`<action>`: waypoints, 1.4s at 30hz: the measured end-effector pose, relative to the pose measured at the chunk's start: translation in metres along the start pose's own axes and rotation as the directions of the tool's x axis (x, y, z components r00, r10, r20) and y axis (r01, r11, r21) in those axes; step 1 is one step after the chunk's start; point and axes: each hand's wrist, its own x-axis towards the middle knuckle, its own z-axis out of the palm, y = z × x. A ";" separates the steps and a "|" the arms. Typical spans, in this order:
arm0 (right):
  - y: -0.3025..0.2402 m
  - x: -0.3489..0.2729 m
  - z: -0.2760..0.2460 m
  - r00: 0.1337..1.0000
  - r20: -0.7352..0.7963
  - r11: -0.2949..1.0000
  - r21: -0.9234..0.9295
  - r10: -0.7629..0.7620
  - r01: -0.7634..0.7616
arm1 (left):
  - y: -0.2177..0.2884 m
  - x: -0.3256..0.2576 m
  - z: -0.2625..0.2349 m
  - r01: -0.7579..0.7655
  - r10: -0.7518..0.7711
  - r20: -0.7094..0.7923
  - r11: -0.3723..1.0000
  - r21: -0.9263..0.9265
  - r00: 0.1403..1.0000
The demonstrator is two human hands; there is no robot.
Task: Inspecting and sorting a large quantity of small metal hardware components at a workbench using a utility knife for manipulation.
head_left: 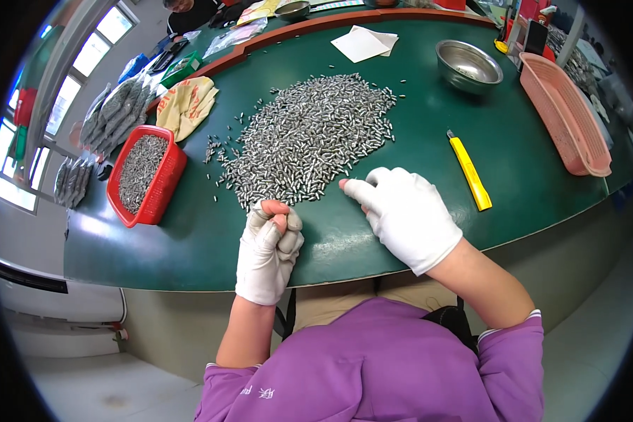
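A broad heap of small silvery metal pins (316, 133), short and cylindrical, lies on the green tabletop in front of me. At the heap's near edge is my left hand (269, 250), in a white glove with bare fingertips. Its fingers are curled together in a pinch, and whatever they hold is hidden. My right hand (408, 218), gloved the same way, hovers or rests just right of the pins. Its index finger reaches left, apart from the thumb, and no object shows between them. A yellow utility knife (470, 172) lies to its right.
At left stands a red basket (163, 186) of similar pins, near filled plastic bags (116, 116) and a yellowish bag (186, 105). A metal bowl (469, 67), a pink tray (566, 116) and white paper (364, 43) lie farther off. Another person (190, 14) sits beyond the table's raised brown edge.
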 end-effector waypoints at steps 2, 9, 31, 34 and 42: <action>0.002 0.006 0.006 1.000 0.004 0.998 -0.055 -0.030 0.031 | -0.001 -0.001 0.000 0.001 -0.001 0.010 1.000 0.015 1.000; 0.008 0.008 0.001 0.996 0.008 0.990 -0.113 -0.089 0.089 | 0.000 -0.002 -0.001 0.010 -0.010 0.009 1.000 0.014 1.000; 0.055 0.067 0.013 0.956 -0.071 0.958 0.006 -0.285 0.286 | 0.001 -0.002 0.004 0.052 -0.050 -0.105 0.998 0.019 0.993; 0.057 0.065 0.016 0.962 -0.006 0.962 0.021 -0.272 0.272 | 0.004 0.000 0.009 0.064 -0.063 -0.102 0.998 0.009 0.993; 0.032 0.054 0.004 0.951 -0.143 0.842 0.442 -0.274 0.309 | 0.009 0.008 0.017 0.218 -0.213 -0.046 0.952 0.214 0.976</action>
